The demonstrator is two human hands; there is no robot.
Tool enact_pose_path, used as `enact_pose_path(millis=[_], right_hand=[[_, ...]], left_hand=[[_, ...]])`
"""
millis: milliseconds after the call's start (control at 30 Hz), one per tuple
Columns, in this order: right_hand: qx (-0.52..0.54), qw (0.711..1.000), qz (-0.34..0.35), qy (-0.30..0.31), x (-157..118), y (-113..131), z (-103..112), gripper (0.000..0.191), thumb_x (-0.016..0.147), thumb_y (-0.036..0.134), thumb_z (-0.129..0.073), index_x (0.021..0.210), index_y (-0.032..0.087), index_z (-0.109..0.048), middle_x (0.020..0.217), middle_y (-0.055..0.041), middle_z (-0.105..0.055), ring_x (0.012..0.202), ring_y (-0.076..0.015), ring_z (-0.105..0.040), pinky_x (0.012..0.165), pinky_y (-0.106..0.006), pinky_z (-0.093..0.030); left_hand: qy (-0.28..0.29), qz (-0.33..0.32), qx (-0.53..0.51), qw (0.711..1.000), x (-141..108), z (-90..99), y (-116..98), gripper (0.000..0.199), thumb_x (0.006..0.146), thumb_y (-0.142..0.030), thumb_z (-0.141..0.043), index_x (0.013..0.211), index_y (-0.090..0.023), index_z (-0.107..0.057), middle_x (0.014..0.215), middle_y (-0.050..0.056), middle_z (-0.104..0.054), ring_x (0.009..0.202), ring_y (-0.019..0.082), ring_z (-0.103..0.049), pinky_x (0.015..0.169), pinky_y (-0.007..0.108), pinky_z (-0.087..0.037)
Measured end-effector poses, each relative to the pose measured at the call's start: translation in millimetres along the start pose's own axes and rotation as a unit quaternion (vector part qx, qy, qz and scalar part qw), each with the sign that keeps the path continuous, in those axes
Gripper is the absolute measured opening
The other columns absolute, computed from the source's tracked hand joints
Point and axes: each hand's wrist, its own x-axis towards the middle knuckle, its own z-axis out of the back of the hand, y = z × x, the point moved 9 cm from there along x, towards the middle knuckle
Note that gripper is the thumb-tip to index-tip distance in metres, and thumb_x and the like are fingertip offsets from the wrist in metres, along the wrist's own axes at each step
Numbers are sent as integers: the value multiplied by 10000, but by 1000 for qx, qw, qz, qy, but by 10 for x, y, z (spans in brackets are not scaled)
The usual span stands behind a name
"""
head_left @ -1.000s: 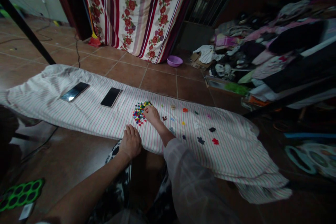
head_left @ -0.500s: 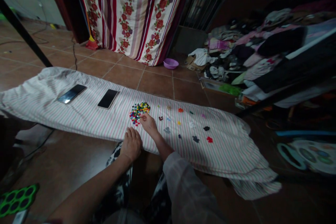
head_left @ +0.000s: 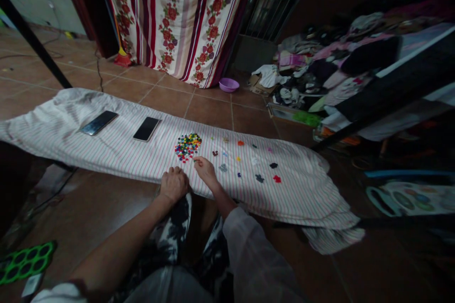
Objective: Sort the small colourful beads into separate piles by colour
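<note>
A pile of small multicoloured pieces [head_left: 188,146] lies on the striped cloth [head_left: 117,156]. Just off its lower right edge is my right hand [head_left: 205,170], thumb and fingers pinched together; whatever is between the fingertips is too small to name. My left hand [head_left: 174,182] rests on the cloth's near edge, its fingers laid over the fabric and holding nothing. Right of my right hand, small groups sit apart by colour, among them grey pieces [head_left: 223,167], dark grey pieces [head_left: 259,178], red pieces [head_left: 277,179], black pieces [head_left: 273,165] and orange pieces [head_left: 241,143].
Two phones, one dark phone [head_left: 99,122] and one light-edged phone [head_left: 147,129], lie on the cloth to the left. Beyond it, a purple bowl [head_left: 229,85] stands on the tiled floor below a floral curtain [head_left: 192,19]. Heaped clothes [head_left: 320,64] fill the right side.
My right hand has drawn back from the pile toward me, fingers still pinched. My left hand stays at the cloth's edge. The view has shifted slightly.
</note>
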Motion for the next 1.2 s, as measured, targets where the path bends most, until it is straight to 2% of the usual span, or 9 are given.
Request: enact_pose_path(millis=[167,333,400,467,567,700,800,967,1200], right_hand=[[-19,1000,-3,-1,-19,-12,4,282,793,169,-477,957,233,-698,936,5,-704,852,-144,-632,833,-253,-473],[-43,999,4,-5,-12,-9,-25,278,800,153,-483,957,231,-698,982,-7,-701,904,-148,-627,848,-253,-465],[-52,999,5,-8,-12,-7,-26,275,804,152,-483,958,231,-697,985,-8,-700,909,-148,-626,853,-253,-462],[-58,998,6,-11,-17,5,-21,275,808,150,-481,958,236,-696,987,-5,-698,919,-145,-622,860,-250,-458],[-68,998,9,-12,-35,36,-9,273,818,152,-477,958,237,-695,983,-9,-694,929,-150,-618,871,-254,-456],[-75,997,20,-12,-70,77,3,268,823,145,-481,970,228,-689,986,-23,-690,937,-158,-617,879,-259,-454],[-69,997,34,-12,-92,106,14,272,818,129,-487,980,229,-682,999,-23,-689,950,-158,-611,889,-261,-451],[-39,999,35,-15,-120,97,44,268,802,117,-496,954,235,-683,970,-13,-689,916,-148,-609,874,-252,-456],[126,990,-55,9,-34,-130,-4,267,814,228,-478,991,245,-677,770,28,-670,714,-123,-622,684,-232,-488]], left_hand=[[-8,3,16,1000,-30,-7,174,370,863,-291,-330,923,-114,-650,922,151,-617,961,278,-558,770,393,-405],[-8,68,-9,998,8,-27,401,423,871,-345,-301,867,-139,-671,881,139,-628,942,260,-575,764,370,-430],[-28,84,-21,996,75,4,444,397,855,-345,-331,876,-137,-669,924,142,-628,962,253,-570,802,368,-439],[-71,64,-30,995,169,60,399,372,838,-327,-365,934,-114,-655,1000,157,-621,1044,265,-547,891,387,-424],[-145,29,-50,988,294,111,297,412,824,-277,-384,1111,-69,-594,1178,194,-583,1258,309,-427,1044,469,-322],[-214,90,-85,969,380,56,382,519,833,-261,-372,1278,-12,-467,1418,257,-390,1421,354,-175,1087,529,-250],[-226,132,-82,962,421,-25,533,541,865,-275,-324,1312,14,-419,1468,291,-288,1435,363,-114,1097,528,-235],[-200,162,-62,964,508,-110,827,492,881,-305,-307,1256,-42,-486,1437,260,-359,1419,350,-190,1089,506,-260],[-220,154,2,963,550,-32,804,447,886,-312,-283,1123,-50,-556,1300,253,-490,1329,346,-347,1052,484,-298]])
